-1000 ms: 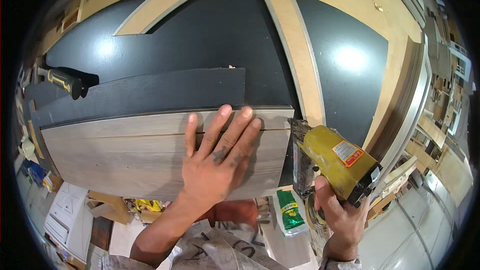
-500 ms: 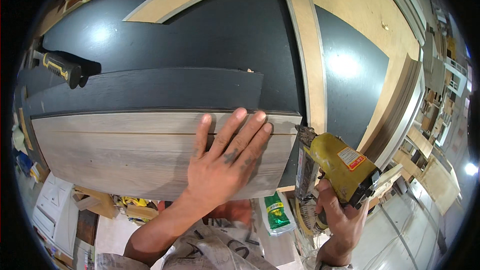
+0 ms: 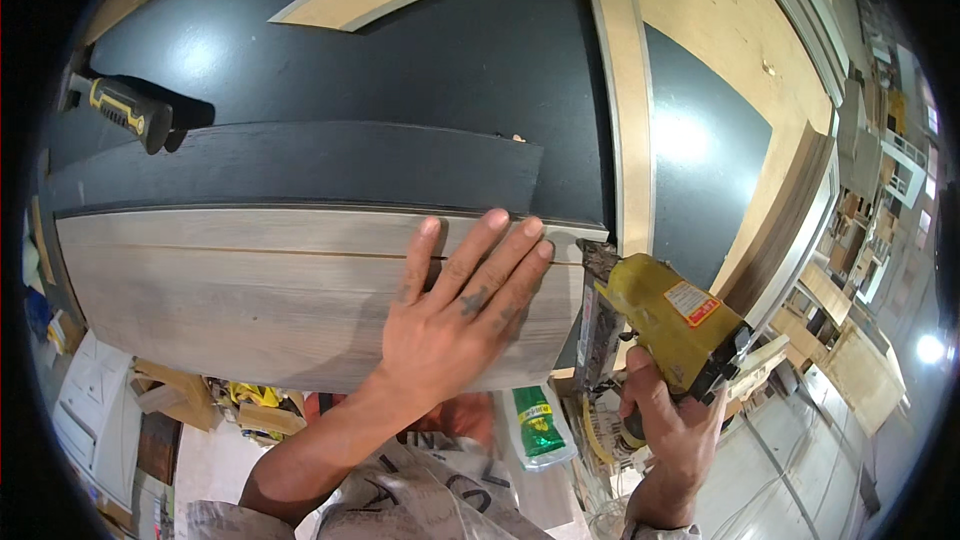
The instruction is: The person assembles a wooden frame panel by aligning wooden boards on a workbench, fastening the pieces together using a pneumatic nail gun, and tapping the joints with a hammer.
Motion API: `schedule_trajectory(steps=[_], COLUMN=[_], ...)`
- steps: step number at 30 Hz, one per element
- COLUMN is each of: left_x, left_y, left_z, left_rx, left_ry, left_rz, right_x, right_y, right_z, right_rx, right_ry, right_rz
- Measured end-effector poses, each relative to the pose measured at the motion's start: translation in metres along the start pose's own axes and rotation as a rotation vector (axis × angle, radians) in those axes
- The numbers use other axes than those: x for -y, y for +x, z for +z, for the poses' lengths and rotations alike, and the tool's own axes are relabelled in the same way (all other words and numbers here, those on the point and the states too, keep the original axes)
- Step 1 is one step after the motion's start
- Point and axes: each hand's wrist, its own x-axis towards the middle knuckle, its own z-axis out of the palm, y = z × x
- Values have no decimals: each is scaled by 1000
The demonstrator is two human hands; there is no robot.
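Note:
My left hand (image 3: 450, 315) lies flat with spread fingers on a grey wood-grain panel (image 3: 220, 295), its fingertips near the panel's far edge. A narrow groove runs along the panel. My right hand (image 3: 675, 430) grips a yellow nail gun (image 3: 665, 305) by its handle. The nail gun's dark nose overlaps the panel's right end, close to the far corner; whether it touches cannot be made out. Behind the panel, along its far edge, lies a dark board (image 3: 300, 165).
A black and yellow tool handle (image 3: 130, 115) rests at the far left on the black sheet (image 3: 420, 65). A pale strip (image 3: 625, 100) runs away from me right of the panel. Brown strips (image 3: 785, 225) lie farther right. A green packet (image 3: 538, 425) is below the panel.
The nail gun has shifted slightly left, its nose now over the panel's end. My left hand stays flat on the panel. The whole view has shifted a little.

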Motion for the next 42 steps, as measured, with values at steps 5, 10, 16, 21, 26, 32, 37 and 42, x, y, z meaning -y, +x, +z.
schedule_trajectory(steps=[5, 10, 16, 21, 26, 32, 37, 42], left_x=[-1, 22, 103, 140, 137, 141, 141, 156], left_y=[0, -21, -86, -118, -112, -114, -113, -129], left_z=[3, -22, -102, -111, -107, -107, -117, -135], left_rx=[-38, 16, -118, -122, -155, -110, -145, -213], left_ry=[16, -151, 254, 329, 261, 250, 244, -22], left_rz=[2, 63, -348, -400, -369, -383, -397, -366], right_x=[-1, 11, -11, 28, 45, 44, 62, 60], right_y=[-5, 1, -13, -30, -30, -28, -33, -38], right_z=[-3, -2, 2, 54, 73, 92, 94, 99], right_rx=[-20, 17, -46, 137, 131, 12, 67, 18], right_ry=[-53, -89, -142, 48, -14, -76, -112, -225], right_rz=[37, 85, -140, 29, 53, 47, 76, 43])
